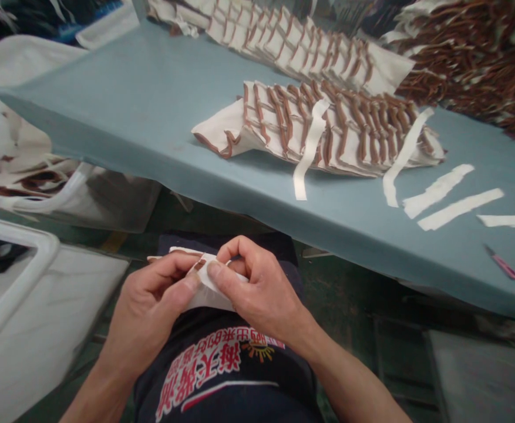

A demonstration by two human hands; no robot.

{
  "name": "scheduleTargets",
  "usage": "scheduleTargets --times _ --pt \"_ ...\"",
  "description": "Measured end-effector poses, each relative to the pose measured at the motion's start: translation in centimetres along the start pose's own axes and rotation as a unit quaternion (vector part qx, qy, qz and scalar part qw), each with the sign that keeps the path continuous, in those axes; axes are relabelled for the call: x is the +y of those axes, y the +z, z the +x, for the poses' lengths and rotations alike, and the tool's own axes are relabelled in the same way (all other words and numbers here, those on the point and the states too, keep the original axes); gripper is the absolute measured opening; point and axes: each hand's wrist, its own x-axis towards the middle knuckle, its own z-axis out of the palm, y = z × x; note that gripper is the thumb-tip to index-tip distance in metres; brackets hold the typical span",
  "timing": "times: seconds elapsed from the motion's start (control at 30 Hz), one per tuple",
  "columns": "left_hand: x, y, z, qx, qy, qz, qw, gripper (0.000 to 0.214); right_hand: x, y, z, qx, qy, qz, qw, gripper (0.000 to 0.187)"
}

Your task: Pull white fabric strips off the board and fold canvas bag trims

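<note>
Low in the middle of the head view, my left hand (149, 305) and my right hand (257, 291) meet over my lap. Both pinch one small white fabric piece with brown trim (211, 291), thumbs pressed on its top edge. The piece is partly hidden under my fingers. On the blue table (142, 106) above lies a fanned row of white fabric pieces with brown trim (327, 126), with two white strips draped over it.
More stacked trimmed pieces (301, 41) run along the table's far side, and a big pile (473, 53) sits at the top right. Loose white strips (455, 200) and a pink cutter (504, 264) lie at the right. White bins (28, 276) stand at my left.
</note>
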Motion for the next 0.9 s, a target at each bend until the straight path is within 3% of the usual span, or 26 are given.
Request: scheduleTargets --times 0.43,0.63,0.73,0.8,0.9 --pt "0.9 1.6 -0.3 0.064 0.067 0.138 0.986 0.02 0.7 0.2 0.5 -0.028 0.033 0.034 0.998 0.023" --pt "0.6 2.1 -0.9 0.112 0.099 0.165 0.975 0.016 1.8 0.4 1.4 -0.087 0.032 0.072 0.993 0.044" --pt "0.5 2.1 -0.7 0.108 0.088 0.126 0.982 0.014 2.5 0.4 2.0 -0.153 0.032 0.108 0.982 0.061" --pt "0.4 2.2 -0.2 0.083 0.076 0.043 0.993 0.014 3.1 0.6 2.4 -0.185 0.018 0.142 0.972 0.067" --pt "0.1 2.2 0.8 0.022 0.062 -0.08 0.995 0.013 3.7 1.1 2.7 -0.182 -0.026 0.173 0.968 0.072"
